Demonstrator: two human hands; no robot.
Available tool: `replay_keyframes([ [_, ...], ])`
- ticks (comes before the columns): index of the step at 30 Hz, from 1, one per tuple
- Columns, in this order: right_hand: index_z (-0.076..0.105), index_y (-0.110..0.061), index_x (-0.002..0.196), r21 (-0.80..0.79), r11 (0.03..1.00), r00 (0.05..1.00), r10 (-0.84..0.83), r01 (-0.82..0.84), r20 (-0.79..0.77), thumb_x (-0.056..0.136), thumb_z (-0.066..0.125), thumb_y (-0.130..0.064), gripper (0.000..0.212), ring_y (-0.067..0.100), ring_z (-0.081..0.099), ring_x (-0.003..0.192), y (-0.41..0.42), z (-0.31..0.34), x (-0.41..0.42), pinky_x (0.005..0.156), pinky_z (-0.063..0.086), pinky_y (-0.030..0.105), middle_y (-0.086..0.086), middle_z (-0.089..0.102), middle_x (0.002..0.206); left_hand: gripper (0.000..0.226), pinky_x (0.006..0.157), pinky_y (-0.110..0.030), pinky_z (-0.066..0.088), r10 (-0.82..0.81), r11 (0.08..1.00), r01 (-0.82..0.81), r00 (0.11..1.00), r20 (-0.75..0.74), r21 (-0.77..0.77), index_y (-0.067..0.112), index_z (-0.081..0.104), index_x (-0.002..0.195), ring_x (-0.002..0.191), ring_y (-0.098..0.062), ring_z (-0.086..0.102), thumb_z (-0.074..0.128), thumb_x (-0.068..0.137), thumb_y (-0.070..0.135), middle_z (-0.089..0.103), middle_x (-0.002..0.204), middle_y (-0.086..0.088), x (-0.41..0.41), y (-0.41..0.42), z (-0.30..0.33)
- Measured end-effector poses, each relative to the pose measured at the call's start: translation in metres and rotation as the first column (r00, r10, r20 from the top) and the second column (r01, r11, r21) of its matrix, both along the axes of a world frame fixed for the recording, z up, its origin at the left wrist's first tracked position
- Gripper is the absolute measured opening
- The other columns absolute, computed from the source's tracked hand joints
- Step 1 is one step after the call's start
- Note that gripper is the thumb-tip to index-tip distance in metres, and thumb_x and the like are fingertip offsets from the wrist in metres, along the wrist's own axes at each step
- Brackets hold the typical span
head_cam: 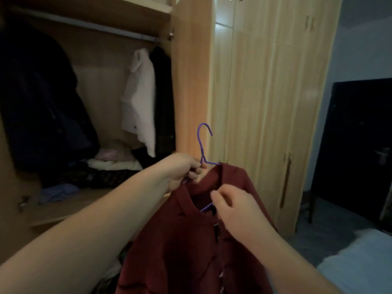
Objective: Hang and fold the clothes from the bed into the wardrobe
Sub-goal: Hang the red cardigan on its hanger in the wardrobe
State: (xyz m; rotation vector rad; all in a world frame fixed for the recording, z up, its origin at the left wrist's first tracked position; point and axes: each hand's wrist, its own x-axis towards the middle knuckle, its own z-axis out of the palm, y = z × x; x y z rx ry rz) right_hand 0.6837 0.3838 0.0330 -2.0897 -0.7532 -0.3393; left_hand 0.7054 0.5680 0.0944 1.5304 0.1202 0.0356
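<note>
A dark red shirt [184,240] hangs on a purple wire hanger [203,143] in front of the open wardrobe. My left hand [182,171] grips the hanger at the base of its hook, by the shirt's left shoulder. My right hand [232,205] pinches the shirt's collar where the hanger's lower wire shows. The hook points up, level with the edge of the wardrobe door [192,81]. The wardrobe rail [89,24] runs across the top of the open section.
On the rail hang dark coats [40,98] at left, a white garment [141,96] and a black one [163,102] at right. Folded clothes [114,164] are piled on the shelf below. Shut wardrobe doors [271,102] stand right; bed corner [360,264] lower right.
</note>
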Motion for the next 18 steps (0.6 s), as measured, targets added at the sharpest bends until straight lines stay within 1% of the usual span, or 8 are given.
replay_keyframes([
  [2, 0.058, -0.022, 0.076, -0.04, 0.992, 0.989, 0.12, -0.124, -0.084, 0.086, 0.046, -0.061, 0.043, 0.012, 0.06, 0.051, 0.049, -0.005, -0.024, 0.058, 0.052, 0.039, 0.002, 0.066, 0.065, 0.027, 0.043, -0.018, 0.038, 0.069, 0.986, -0.075, 0.996, -0.048, -0.147, 0.004, 0.055, 0.087, 0.037, -0.004, 0.033, 0.03, 0.096, 0.0, 0.044, 0.06, 0.0, -0.015, 0.038, -0.002],
  [4, 0.059, -0.022, 0.081, -0.056, 0.982, 0.974, 0.17, -0.18, -0.147, 0.088, 0.045, -0.064, 0.044, 0.014, 0.063, 0.053, 0.091, -0.005, -0.04, 0.062, 0.056, 0.042, 0.004, 0.067, 0.067, 0.025, 0.045, -0.019, 0.038, 0.094, 0.959, -0.107, 0.994, -0.062, -0.264, 0.004, 0.054, 0.086, 0.039, -0.006, 0.035, 0.031, 0.093, 0.002, 0.044, 0.06, 0.0, -0.033, 0.07, -0.004],
  [7, 0.063, -0.02, 0.085, -0.149, 0.975, 0.977, 0.138, -0.162, -0.161, 0.093, 0.042, -0.065, 0.051, 0.016, 0.065, 0.07, 0.14, 0.004, -0.052, 0.076, 0.055, 0.039, -0.001, 0.068, 0.07, 0.02, 0.051, -0.024, 0.035, 0.186, 0.929, -0.193, 0.981, -0.052, -0.317, 0.004, 0.049, 0.082, 0.044, -0.009, 0.035, 0.03, 0.09, 0.002, 0.041, 0.065, -0.003, -0.053, 0.107, -0.011],
  [8, 0.064, -0.017, 0.085, -0.182, 0.97, 0.978, 0.135, -0.164, -0.162, 0.093, 0.04, -0.067, 0.057, 0.017, 0.067, 0.071, 0.154, 0.007, -0.054, 0.079, 0.054, 0.038, 0.0, 0.069, 0.07, 0.019, 0.051, -0.025, 0.034, 0.225, 0.918, -0.227, 0.973, -0.044, -0.324, 0.004, 0.048, 0.083, 0.046, -0.01, 0.035, 0.03, 0.087, 0.001, 0.041, 0.066, -0.003, -0.058, 0.118, -0.015],
  [10, 0.066, -0.012, 0.083, -0.224, 0.953, 0.965, 0.155, -0.202, -0.212, 0.09, 0.042, -0.071, 0.063, 0.017, 0.068, 0.061, 0.18, 0.011, -0.059, 0.075, 0.055, 0.037, 0.004, 0.071, 0.065, 0.018, 0.051, -0.026, 0.033, 0.256, 0.897, -0.254, 0.966, -0.044, -0.362, 0.006, 0.047, 0.081, 0.048, -0.012, 0.036, 0.03, 0.086, 0.001, 0.042, 0.065, -0.004, -0.066, 0.139, -0.025],
  [12, 0.065, -0.017, 0.078, -0.293, 0.925, 0.955, 0.175, -0.244, -0.241, 0.086, 0.05, -0.07, 0.057, 0.017, 0.068, 0.06, 0.204, 0.01, -0.062, 0.068, 0.055, 0.036, 0.003, 0.07, 0.065, 0.021, 0.054, -0.027, 0.033, 0.281, 0.878, -0.28, 0.958, -0.057, -0.388, 0.006, 0.049, 0.077, 0.05, -0.015, 0.039, 0.031, 0.088, 0.001, 0.042, 0.064, -0.005, -0.07, 0.159, -0.036],
  [15, 0.056, -0.03, 0.072, -0.371, 0.886, 0.952, 0.201, -0.278, -0.232, 0.085, 0.061, -0.053, 0.027, 0.014, 0.064, 0.072, 0.242, -0.001, -0.059, 0.061, 0.047, 0.031, -0.005, 0.065, 0.074, 0.018, 0.057, -0.03, 0.042, 0.36, 0.852, -0.345, 0.932, -0.037, -0.394, 0.0, 0.055, 0.085, 0.055, -0.018, 0.051, 0.038, 0.089, 0.002, 0.051, 0.071, -0.01, -0.067, 0.187, -0.053],
  [18, 0.054, -0.023, 0.089, -0.396, 0.891, 0.969, 0.158, -0.223, -0.19, 0.091, 0.053, -0.033, 0.01, 0.022, 0.065, 0.084, 0.277, -0.017, -0.041, 0.067, 0.047, 0.031, 0.0, 0.066, 0.091, 0.02, 0.07, -0.036, 0.05, 0.388, 0.822, -0.349, 0.921, -0.004, -0.45, -0.003, 0.054, 0.099, 0.071, -0.024, 0.065, 0.037, 0.093, 0.005, 0.057, 0.086, -0.016, -0.059, 0.219, -0.058],
])
